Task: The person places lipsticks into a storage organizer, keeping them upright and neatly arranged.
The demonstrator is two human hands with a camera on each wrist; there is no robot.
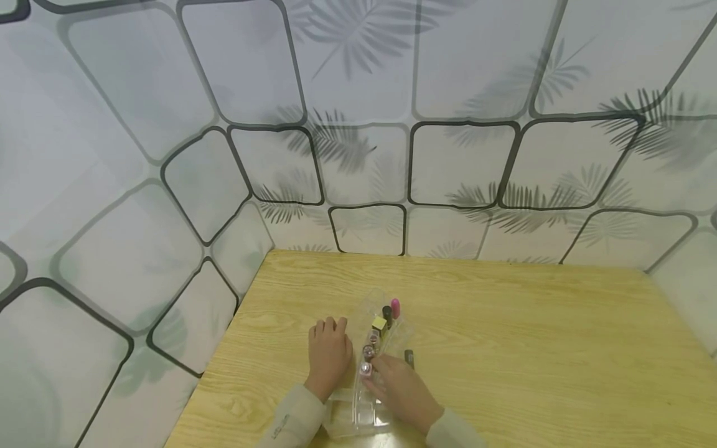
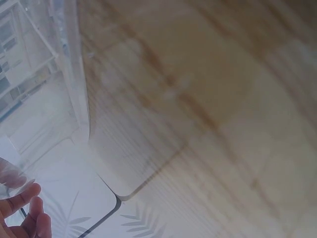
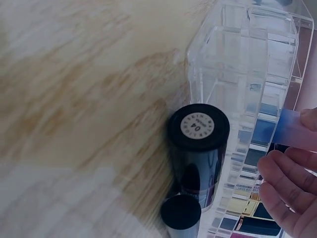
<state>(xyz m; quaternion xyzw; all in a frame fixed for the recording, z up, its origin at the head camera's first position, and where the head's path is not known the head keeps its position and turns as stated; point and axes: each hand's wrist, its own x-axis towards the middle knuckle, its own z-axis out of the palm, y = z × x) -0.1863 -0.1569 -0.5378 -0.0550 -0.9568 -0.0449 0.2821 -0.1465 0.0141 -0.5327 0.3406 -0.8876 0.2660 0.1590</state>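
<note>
A clear, multi-compartment cosmetics organizer [image 1: 342, 430] stands on the table between the hands. My right hand [image 1: 404, 389] is at its right side and pinches a pink-and-blue translucent tube [image 3: 292, 130] between thumb and fingers, at one of the compartments. Farther back in the organizer stand a clear-capped tube [image 1: 368, 352], a yellow-topped dark box [image 1: 379, 324], a black tube [image 1: 387, 316] and a bright pink tube [image 1: 395, 307]. My left hand [image 1: 329, 351] lies along the organizer's left side with loosely bent fingers, holding nothing visible; whether it touches the organizer I cannot tell.
Outside the organizer, on its right, is a black cylindrical tube [image 3: 198, 148] labelled 04, with a second black-capped tube [image 3: 181, 213] beside it. The wood-grain table [image 1: 532, 348] meets a patterned wall covering [image 1: 465, 162] at the back and left.
</note>
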